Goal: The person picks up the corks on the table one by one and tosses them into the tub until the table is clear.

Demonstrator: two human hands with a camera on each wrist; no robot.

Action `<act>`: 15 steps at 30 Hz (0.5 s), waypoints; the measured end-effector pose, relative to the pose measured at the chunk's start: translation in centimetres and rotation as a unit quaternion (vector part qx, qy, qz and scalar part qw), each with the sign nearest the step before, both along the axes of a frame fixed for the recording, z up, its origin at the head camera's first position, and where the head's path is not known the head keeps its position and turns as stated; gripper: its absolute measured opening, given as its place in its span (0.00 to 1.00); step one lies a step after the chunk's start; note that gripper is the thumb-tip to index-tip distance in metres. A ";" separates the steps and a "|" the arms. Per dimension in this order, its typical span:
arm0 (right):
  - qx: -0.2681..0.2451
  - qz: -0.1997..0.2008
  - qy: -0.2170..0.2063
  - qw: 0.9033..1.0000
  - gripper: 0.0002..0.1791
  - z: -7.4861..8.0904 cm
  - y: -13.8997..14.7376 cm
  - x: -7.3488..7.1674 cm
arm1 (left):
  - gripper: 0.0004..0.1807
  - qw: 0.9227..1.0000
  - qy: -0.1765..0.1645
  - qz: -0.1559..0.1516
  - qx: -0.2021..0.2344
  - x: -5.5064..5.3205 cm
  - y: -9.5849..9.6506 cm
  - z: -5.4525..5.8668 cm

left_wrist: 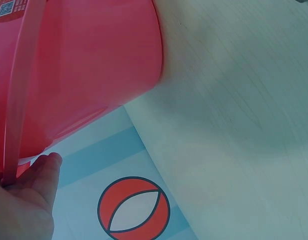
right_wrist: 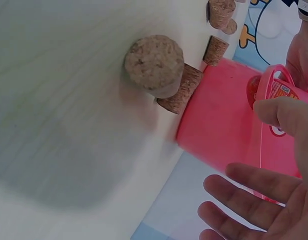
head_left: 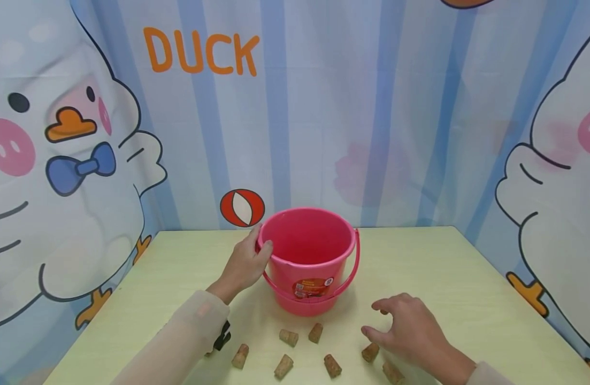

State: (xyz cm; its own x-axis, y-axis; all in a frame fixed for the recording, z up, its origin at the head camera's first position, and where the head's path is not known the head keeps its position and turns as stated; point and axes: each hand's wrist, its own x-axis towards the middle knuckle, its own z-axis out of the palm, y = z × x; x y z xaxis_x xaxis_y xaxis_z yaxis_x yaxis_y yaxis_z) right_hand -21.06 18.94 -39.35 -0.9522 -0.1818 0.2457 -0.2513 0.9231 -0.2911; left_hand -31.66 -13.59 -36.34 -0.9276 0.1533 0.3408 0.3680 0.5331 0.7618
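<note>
A pink bucket (head_left: 310,305) stands upright on the table, its handle hanging down in front. My left hand (head_left: 244,262) grips the bucket's left rim, thumb toward the front; in the left wrist view this hand (left_wrist: 31,205) shows beside the handle. My right hand (head_left: 412,326) hovers right of the bucket with thumb and fingers apart. Nothing lies between the spread fingers of the right hand (right_wrist: 274,190) in the right wrist view. Near its thumb lies a cork (head_left: 370,352), with another cork (head_left: 393,371) below the palm. One more is mostly hidden behind the fingers.
Several corks lie scattered before the bucket, among them one cork (head_left: 289,337) near its base and one (head_left: 240,355) beside the left sleeve. The pale yellow table (head_left: 468,278) ends at a duck-print curtain (head_left: 314,107) behind and at both sides.
</note>
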 end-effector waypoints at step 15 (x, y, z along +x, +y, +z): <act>0.021 -0.013 -0.040 0.999 0.25 -0.8 -0.6 0.1 | 0.35 1.000 0.002 -0.003 0.000 -0.1 -0.1 -0.1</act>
State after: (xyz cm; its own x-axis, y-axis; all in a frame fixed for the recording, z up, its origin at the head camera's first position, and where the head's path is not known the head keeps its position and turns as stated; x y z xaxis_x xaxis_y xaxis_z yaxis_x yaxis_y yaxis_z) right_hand -20.94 18.37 -40.14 -0.9729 -0.1659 0.1613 -0.2053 0.9405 -0.2709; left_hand -31.76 -13.66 -36.39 -0.9255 0.1578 0.3443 0.3735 0.5309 0.7607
